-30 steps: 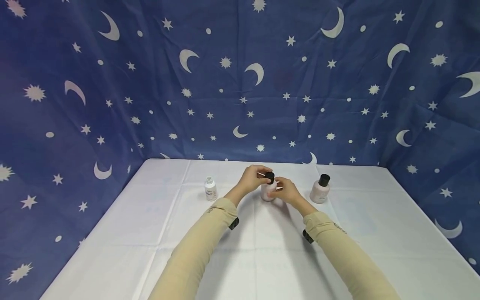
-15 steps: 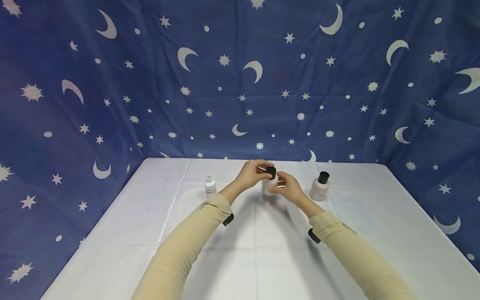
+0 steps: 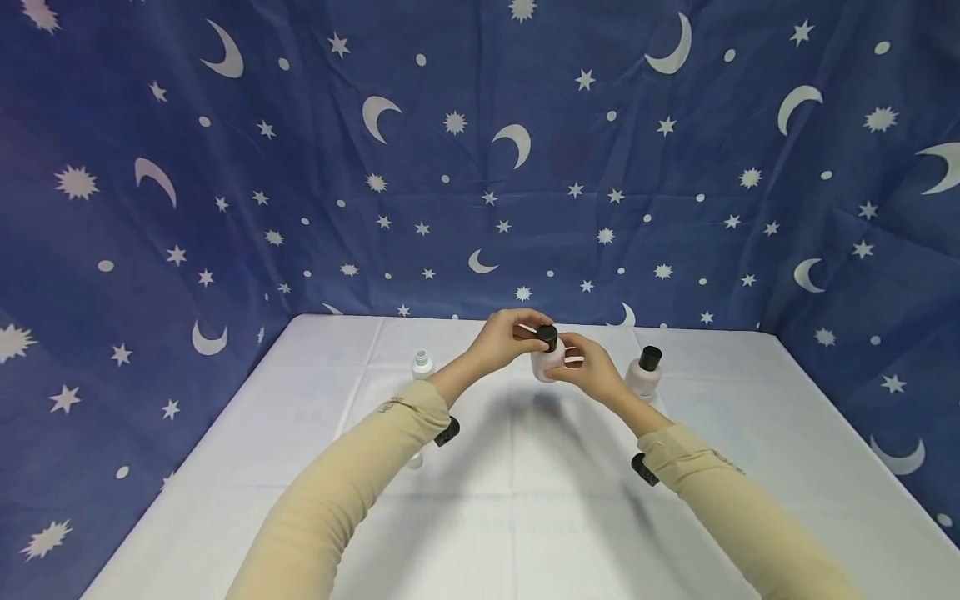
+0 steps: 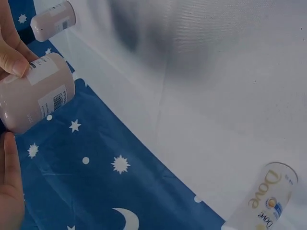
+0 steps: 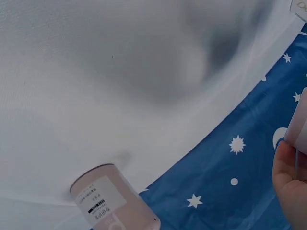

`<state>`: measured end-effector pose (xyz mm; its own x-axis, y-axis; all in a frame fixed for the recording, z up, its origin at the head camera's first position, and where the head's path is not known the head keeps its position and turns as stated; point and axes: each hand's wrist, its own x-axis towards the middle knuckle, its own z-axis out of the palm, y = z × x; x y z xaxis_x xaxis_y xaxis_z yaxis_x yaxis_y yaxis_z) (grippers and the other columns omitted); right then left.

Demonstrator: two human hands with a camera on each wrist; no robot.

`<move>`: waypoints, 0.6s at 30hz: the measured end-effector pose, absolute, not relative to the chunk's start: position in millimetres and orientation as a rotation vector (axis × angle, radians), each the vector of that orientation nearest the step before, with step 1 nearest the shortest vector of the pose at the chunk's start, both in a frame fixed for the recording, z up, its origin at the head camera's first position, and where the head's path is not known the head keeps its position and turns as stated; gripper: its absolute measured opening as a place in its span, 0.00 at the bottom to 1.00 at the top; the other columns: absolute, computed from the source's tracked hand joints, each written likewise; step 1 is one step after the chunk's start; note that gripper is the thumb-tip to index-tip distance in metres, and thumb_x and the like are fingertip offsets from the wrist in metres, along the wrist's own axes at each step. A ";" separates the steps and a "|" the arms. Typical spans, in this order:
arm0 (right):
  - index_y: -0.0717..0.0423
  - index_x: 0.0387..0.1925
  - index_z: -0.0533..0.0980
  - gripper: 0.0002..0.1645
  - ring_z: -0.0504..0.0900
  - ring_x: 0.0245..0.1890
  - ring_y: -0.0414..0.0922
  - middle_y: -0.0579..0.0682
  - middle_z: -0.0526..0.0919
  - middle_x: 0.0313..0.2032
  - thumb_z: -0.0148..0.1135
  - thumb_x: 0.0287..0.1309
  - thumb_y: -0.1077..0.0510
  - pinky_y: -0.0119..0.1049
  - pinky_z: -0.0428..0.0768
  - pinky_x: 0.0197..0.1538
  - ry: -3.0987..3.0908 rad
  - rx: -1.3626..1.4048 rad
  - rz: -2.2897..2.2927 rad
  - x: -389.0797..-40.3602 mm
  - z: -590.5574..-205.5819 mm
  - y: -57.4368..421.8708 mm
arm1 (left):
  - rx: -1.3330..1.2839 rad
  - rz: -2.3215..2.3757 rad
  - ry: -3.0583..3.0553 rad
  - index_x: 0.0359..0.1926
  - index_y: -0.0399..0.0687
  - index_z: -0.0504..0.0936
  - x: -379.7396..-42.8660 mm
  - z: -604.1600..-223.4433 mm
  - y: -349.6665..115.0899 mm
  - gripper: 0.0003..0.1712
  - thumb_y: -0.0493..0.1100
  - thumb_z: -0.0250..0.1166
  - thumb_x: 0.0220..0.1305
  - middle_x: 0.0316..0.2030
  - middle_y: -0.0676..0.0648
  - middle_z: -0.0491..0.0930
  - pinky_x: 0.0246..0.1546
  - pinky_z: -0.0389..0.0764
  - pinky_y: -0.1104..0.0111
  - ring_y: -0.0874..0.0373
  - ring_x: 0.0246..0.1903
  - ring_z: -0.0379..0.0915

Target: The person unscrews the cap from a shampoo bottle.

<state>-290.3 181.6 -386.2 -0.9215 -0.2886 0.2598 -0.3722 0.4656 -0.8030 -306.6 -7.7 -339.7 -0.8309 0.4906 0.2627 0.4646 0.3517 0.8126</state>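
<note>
A pale pink bottle [image 3: 549,363] with a black cap [image 3: 548,334] is held above the table between both hands. My left hand [image 3: 506,342] pinches the black cap from the left. From the right, my right hand [image 3: 594,368] grips the bottle's body with thumb and fingers. In the left wrist view the bottle [image 4: 43,91] shows white labels with a barcode, and the cap is mostly out of frame. Only an edge of the held bottle [image 5: 300,124] appears in the right wrist view, beside the right hand [image 5: 290,191].
A second pink bottle [image 3: 643,380] with a black cap stands at the right. To the left is a white Dove bottle [image 3: 422,365] without a cap, partly behind the left arm. A small white thing [image 3: 415,459] shows beside the left sleeve. A starry blue curtain [image 3: 450,167] backs the white table [image 3: 510,533].
Both hands have lifted the pink bottle off the table and moved it slightly right. The left forearm has come across the Dove bottle's lower part, and a small white thing has come into view beside the sleeve.
</note>
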 end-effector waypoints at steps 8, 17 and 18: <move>0.66 0.60 0.69 0.35 0.78 0.51 0.60 0.65 0.76 0.54 0.70 0.50 0.62 0.49 0.80 0.53 -2.600 0.626 1.483 -282.9 -373.1 182.8 | 0.867 1.600 2.536 0.52 0.43 0.79 -296.2 -324.2 -13.0 0.21 0.36 0.68 0.56 0.47 0.40 0.81 0.45 0.83 0.68 0.50 0.43 0.82; 0.66 0.57 0.72 0.34 0.78 0.51 0.57 0.62 0.78 0.53 0.72 0.47 0.62 0.49 0.78 0.56 -2.566 0.719 1.446 -262.5 -356.3 184.4 | 0.873 1.592 2.543 0.52 0.46 0.80 -275.4 -308.2 -18.6 0.20 0.39 0.68 0.57 0.48 0.43 0.81 0.42 0.83 0.69 0.54 0.38 0.83; 0.66 0.56 0.73 0.33 0.78 0.51 0.56 0.62 0.78 0.53 0.73 0.46 0.63 0.46 0.79 0.55 -2.560 0.748 1.430 -260.1 -354.8 184.6 | 0.886 1.587 2.548 0.51 0.47 0.80 -271.3 -306.8 -19.5 0.20 0.39 0.68 0.56 0.47 0.43 0.81 0.42 0.83 0.69 0.55 0.38 0.83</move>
<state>-260.1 184.6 -354.8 -0.8715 -0.3623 0.3304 -0.4713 0.4330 -0.7684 -271.3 -19.5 -306.8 -0.8396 0.4669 0.2778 0.4552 0.3255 0.8287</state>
